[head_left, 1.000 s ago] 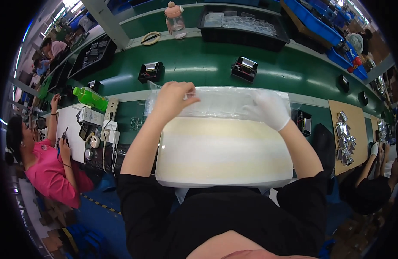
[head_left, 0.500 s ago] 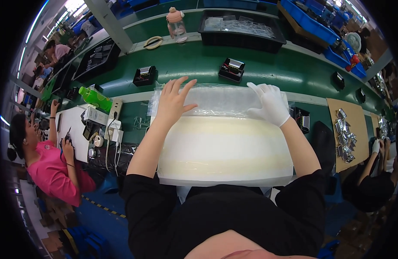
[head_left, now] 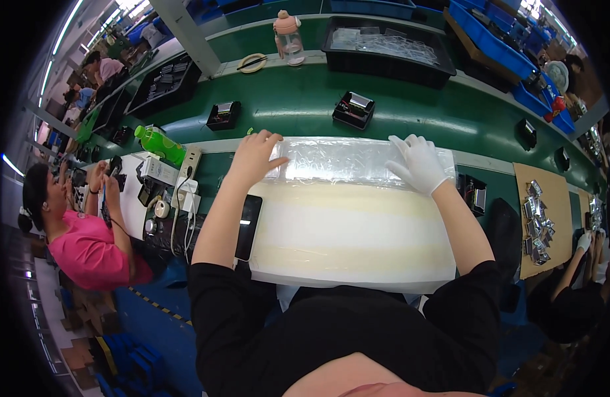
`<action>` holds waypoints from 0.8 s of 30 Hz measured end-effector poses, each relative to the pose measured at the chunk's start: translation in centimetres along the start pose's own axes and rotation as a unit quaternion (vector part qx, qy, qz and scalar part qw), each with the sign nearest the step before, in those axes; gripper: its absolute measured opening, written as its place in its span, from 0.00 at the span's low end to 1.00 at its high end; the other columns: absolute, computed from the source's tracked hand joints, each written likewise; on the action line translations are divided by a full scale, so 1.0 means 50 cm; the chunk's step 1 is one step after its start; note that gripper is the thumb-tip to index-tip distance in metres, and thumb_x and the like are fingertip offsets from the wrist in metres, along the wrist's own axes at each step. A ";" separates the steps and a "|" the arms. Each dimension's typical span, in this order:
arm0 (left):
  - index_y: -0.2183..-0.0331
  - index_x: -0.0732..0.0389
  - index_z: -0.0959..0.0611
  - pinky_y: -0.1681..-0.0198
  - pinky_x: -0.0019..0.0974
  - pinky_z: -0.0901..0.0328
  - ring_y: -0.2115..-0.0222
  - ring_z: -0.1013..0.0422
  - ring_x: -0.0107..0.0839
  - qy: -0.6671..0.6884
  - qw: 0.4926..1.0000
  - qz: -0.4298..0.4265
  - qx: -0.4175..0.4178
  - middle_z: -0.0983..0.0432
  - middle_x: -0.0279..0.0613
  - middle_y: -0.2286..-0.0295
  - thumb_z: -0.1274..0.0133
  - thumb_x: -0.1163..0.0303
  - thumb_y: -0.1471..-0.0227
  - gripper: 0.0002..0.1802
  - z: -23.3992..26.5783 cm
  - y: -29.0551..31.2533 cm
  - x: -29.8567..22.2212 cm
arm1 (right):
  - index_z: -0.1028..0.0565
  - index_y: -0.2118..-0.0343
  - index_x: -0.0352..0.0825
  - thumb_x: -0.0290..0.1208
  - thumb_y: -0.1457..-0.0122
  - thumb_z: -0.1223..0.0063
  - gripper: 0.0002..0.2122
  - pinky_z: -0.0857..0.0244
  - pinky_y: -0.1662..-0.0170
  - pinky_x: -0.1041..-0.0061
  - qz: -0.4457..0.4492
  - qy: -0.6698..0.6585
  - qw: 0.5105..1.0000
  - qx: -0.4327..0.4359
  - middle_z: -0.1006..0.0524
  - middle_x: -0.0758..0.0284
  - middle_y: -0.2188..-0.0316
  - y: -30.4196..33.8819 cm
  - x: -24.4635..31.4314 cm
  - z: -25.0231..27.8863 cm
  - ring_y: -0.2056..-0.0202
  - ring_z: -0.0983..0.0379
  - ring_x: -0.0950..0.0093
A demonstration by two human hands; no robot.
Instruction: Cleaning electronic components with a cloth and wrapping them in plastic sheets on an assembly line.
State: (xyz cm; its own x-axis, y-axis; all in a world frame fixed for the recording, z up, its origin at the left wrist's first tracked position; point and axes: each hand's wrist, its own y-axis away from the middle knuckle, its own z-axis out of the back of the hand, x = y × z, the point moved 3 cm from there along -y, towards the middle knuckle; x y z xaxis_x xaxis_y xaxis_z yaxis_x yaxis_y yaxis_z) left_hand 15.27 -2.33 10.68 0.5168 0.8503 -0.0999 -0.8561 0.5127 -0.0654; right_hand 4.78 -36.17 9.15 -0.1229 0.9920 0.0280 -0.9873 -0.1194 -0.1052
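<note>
A white sheet (head_left: 354,225) with pale yellow bands lies flat in front of the person, on the green table (head_left: 500,182). A phone (head_left: 247,228) sits against its left edge. Clear film (head_left: 335,162), creased and shiny, lies along the sheet's far side. To the left are a power strip (head_left: 191,162) with white plugs and a white box (head_left: 161,171). To the right, silver parts (head_left: 536,225) are heaped on cardboard (head_left: 560,198). A co-worker in pink (head_left: 96,245) sits on the left. Past the table runs a glossy green strip (head_left: 292,102).

An open black case (head_left: 474,196) stands just right of the film. A green bottle (head_left: 161,145) leans over by the power strip. Two more cases, the left case (head_left: 223,116) and the middle case (head_left: 353,110), stand on the strip, each with a silver block inside. Beyond, a black tray (head_left: 378,68) holds clear pieces (head_left: 391,43), with a pink-lidded bottle (head_left: 290,40) to its left.

The bare left hand (head_left: 255,157) is over the film's left end, fingers bent, thumb held apart. The gloved right hand (head_left: 416,162) is at its right end, fingers and thumb spread. Neither visibly pinches anything; I cannot tell how firmly they press.
</note>
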 end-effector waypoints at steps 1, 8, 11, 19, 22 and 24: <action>0.56 0.58 0.23 0.50 0.38 0.38 0.59 0.30 0.37 -0.019 0.997 -0.044 -0.064 0.27 0.39 0.57 0.40 0.54 0.50 0.24 -0.030 0.012 0.020 | 0.30 0.45 0.37 0.40 0.44 0.46 0.24 0.42 0.50 0.67 0.000 0.022 1.000 -0.005 0.27 0.61 0.58 -0.001 0.006 -0.002 0.58 0.33 0.62; 0.58 0.59 0.23 0.50 0.42 0.38 0.59 0.30 0.40 0.021 0.985 -0.081 -0.149 0.27 0.39 0.58 0.38 0.52 0.53 0.25 -0.078 0.020 0.029 | 0.30 0.46 0.36 0.33 0.41 0.50 0.19 0.38 0.48 0.64 0.078 -0.124 0.983 -0.111 0.27 0.60 0.51 -0.117 0.038 -0.063 0.51 0.32 0.60; 0.58 0.59 0.23 0.50 0.41 0.38 0.60 0.30 0.40 0.086 0.990 -0.037 -0.106 0.28 0.40 0.61 0.36 0.54 0.55 0.27 -0.075 0.011 0.035 | 0.28 0.49 0.36 0.30 0.41 0.49 0.17 0.35 0.50 0.63 0.059 -0.203 0.974 -0.080 0.27 0.60 0.50 -0.216 0.080 -0.080 0.51 0.30 0.60; 0.59 0.59 0.22 0.56 0.38 0.35 0.66 0.31 0.37 0.083 0.993 -0.033 -0.076 0.30 0.40 0.64 0.34 0.61 0.55 0.22 -0.036 -0.003 0.013 | 0.24 0.65 0.34 0.32 0.44 0.45 0.08 0.31 0.57 0.61 0.023 -0.087 0.995 -0.047 0.25 0.60 0.60 -0.247 0.105 -0.069 0.65 0.25 0.56; 0.62 0.58 0.22 0.60 0.36 0.34 0.71 0.32 0.34 0.152 0.988 0.003 0.000 0.32 0.38 0.67 0.34 0.62 0.55 0.20 -0.002 -0.004 -0.005 | 0.24 0.65 0.33 0.31 0.44 0.44 0.08 0.30 0.59 0.62 -0.087 -0.085 0.990 -0.072 0.26 0.59 0.64 -0.179 0.032 -0.045 0.67 0.26 0.56; 0.64 0.58 0.21 0.63 0.33 0.34 0.71 0.30 0.31 0.243 0.970 -0.007 -0.024 0.32 0.37 0.68 0.35 0.69 0.54 0.15 0.018 0.008 -0.002 | 0.25 0.65 0.31 0.31 0.44 0.45 0.09 0.30 0.61 0.62 -0.103 -0.050 0.986 -0.120 0.26 0.57 0.64 -0.096 -0.024 0.003 0.68 0.26 0.57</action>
State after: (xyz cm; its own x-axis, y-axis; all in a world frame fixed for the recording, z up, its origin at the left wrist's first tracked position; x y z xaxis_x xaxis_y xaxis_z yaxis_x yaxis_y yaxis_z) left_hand 14.87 -2.10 11.56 0.4788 0.6805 -0.5547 -0.8541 0.5073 -0.1148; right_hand 9.62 -36.81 9.79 0.0571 0.9837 0.1704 -0.9413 0.1099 -0.3191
